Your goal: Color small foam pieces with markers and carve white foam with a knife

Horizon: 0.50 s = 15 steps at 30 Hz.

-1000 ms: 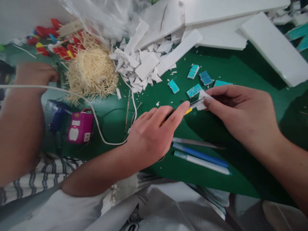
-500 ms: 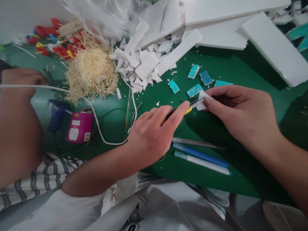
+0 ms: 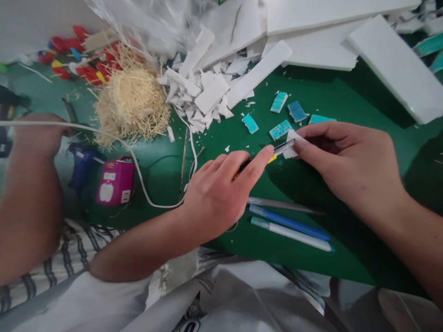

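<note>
My left hand (image 3: 218,193) is closed around a utility knife (image 3: 283,147), its forefinger stretched along the back towards the blade. A bit of yellow shows under that fingertip, while most of the handle is hidden in the fist. The metal blade meets a small white foam piece (image 3: 292,137). That piece is pinched between thumb and fingers of my right hand (image 3: 353,157). Just beyond lie small foam pieces coloured blue-green, among them a dotted one (image 3: 280,130), a striped one (image 3: 278,102) and a darker blue one (image 3: 296,111).
Pens (image 3: 290,222) lie nearer me. White foam scraps (image 3: 207,90), foam boards (image 3: 398,64) and a heap of cut sticks (image 3: 133,99) sit at the back. Leftward are a magenta box (image 3: 115,183), a blue glue gun (image 3: 81,163), a white cable (image 3: 138,173) and another person's arm (image 3: 34,184).
The other person's hand at the left has shifted slightly downward, uncovering a dark tool at the far left edge. My hands, the knife and the foam piece stay almost unmoved.
</note>
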Available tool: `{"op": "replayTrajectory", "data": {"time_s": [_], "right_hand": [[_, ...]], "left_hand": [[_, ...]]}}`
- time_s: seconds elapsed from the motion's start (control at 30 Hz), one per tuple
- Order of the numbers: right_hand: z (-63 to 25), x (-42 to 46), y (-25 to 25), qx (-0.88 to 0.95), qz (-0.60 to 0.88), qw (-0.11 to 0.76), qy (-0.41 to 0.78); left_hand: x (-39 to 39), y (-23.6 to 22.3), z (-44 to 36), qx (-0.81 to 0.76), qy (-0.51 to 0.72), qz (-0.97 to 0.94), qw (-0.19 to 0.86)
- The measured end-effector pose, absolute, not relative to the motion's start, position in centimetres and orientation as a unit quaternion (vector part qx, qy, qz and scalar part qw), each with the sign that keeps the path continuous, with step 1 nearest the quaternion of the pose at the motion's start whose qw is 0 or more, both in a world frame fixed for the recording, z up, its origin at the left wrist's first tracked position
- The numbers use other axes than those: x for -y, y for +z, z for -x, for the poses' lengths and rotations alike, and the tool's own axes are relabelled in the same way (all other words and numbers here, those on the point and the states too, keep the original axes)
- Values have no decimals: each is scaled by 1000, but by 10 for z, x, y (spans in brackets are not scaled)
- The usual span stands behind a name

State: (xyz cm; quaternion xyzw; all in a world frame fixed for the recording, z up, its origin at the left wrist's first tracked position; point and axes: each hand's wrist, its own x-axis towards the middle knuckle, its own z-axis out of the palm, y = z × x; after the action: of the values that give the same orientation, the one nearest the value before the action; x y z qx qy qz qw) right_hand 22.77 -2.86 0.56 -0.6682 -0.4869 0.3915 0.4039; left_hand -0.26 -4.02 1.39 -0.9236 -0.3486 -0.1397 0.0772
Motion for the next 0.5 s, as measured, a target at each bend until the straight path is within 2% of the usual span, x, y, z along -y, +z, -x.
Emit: {"op": "replayTrajectory", "data": {"time_s": [0.5], "right_hand": [[-226,28,10,524,677,383,348]], "left_hand": [[42,13,0,354,-125,924,72]]}}
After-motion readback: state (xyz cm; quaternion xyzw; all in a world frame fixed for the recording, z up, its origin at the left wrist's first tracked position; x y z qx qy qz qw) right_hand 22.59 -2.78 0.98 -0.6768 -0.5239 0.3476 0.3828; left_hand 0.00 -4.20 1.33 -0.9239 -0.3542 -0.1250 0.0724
